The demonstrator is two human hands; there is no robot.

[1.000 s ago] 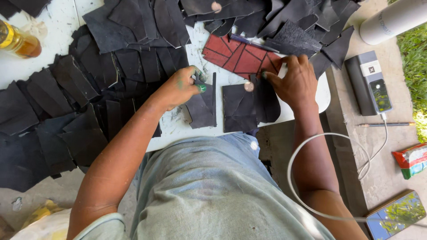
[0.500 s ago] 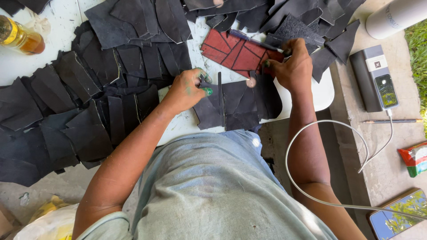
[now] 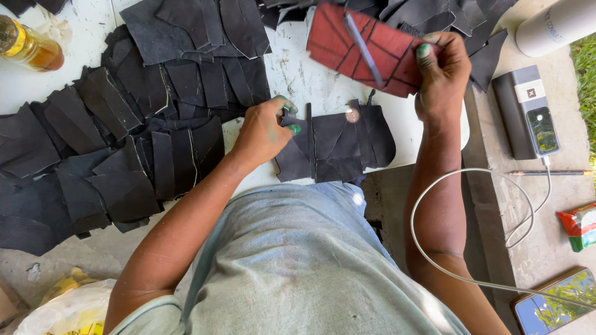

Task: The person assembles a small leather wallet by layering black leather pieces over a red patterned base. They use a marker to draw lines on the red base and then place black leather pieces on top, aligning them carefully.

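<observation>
A white table (image 3: 298, 74) fills the top of the view, and most of it is covered. The biggest thing on the table is a wide spread of black leather pieces (image 3: 118, 142), laid over each other on the table's left part and along its far edge. Near the table's front edge, in the middle, sits a small stack of black cut pieces (image 3: 341, 146).

The left hand (image 3: 264, 130) rests on the left side of that small stack. Its fingers are curled in, and the tips (with green marks on them) pinch the edge of the top piece.

The right hand (image 3: 442, 74) is above the table's right end. It is closed on a red leather piece (image 3: 363, 49) with dark lines drawn on it, held up off the table and tilted. A thin pen (image 3: 363, 49) lies across the red piece.

Off the table's right end sits a grey power bank (image 3: 528, 111) with a white cable (image 3: 472, 180). A glass bottle of yellow liquid (image 3: 28, 46) stands at the table's far left corner.
</observation>
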